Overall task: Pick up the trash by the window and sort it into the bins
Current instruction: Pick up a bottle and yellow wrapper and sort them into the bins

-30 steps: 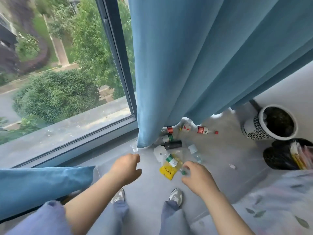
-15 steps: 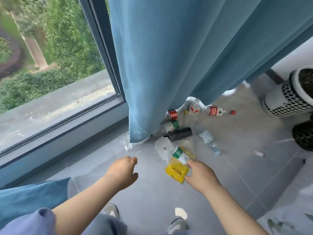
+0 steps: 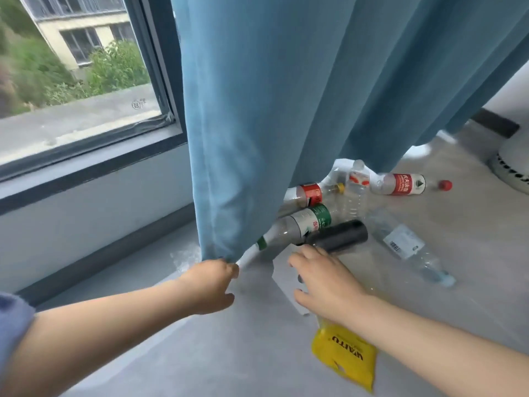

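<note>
Trash lies on the grey floor under the blue curtain [image 3: 286, 110]: a green-label bottle [image 3: 303, 224], a black cylinder [image 3: 340, 234], red-label bottles [image 3: 306, 193] [image 3: 400, 184], a clear bottle with a red and white label [image 3: 356, 190], a clear bottle with a white label [image 3: 406, 245], a white paper [image 3: 283, 285] and a yellow packet [image 3: 343, 356]. My left hand [image 3: 211, 285] grips the curtain's bottom hem. My right hand [image 3: 323, 282] hovers over the white paper, fingertips close to the black cylinder. Whatever sits under its palm is hidden.
The window [image 3: 80, 81] and its low sill wall are on the left. A loose red cap [image 3: 444, 185] lies beside the far bottle. Crumpled clear plastic [image 3: 186, 256] sits by the wall. A white perforated bin [image 3: 512, 164] shows at the right edge.
The view has dropped closer to the floor. My left hand rose to the curtain hem and took hold of it. My right hand moved forward past the yellow packet toward the black cylinder.
</note>
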A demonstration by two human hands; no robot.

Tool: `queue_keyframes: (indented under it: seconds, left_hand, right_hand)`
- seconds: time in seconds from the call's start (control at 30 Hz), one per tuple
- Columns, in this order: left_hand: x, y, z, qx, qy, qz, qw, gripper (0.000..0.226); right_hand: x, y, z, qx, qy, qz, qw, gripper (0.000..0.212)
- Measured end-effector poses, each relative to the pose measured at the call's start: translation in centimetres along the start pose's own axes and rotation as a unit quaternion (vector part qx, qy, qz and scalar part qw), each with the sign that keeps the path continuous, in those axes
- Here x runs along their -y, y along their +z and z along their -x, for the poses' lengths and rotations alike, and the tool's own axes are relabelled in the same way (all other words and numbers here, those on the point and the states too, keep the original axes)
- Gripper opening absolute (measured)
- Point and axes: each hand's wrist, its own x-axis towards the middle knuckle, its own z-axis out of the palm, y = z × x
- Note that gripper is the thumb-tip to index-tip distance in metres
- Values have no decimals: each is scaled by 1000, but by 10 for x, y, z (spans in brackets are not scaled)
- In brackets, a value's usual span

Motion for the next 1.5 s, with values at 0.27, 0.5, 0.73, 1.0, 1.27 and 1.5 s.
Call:
queue_keyframes:
  seconds: [0.27, 0.5, 0.73, 1.0, 1.27, 1.5]
  left_hand:
    - [14, 26, 26, -12, -22, -8, 1000, 45]
    - [7, 38, 23, -43, -31, -17, 998, 46]
    - [8, 35, 19, -50, -31, -22, 998, 41]
    - [21, 46, 11, -19, -64, -2, 998, 56]
    - [17, 62, 15, 6, -36, 30, 999, 58]
    - [-3, 65, 16, -59, 45, -6, 997, 54]
  right_hand:
    - [-16, 10, 43, 19, 22, 34, 999, 48]
    - [-23, 5, 48, -9, 46, 13, 999, 49]
    - [-31, 7, 41, -22, 90, -56, 994, 51]
    - [-44, 24, 46, 18, 133, -53, 989, 61]
    - [-52, 34, 46, 12, 149, -83, 985, 84]
    - [-61, 41, 50, 33, 162, -91, 982, 92]
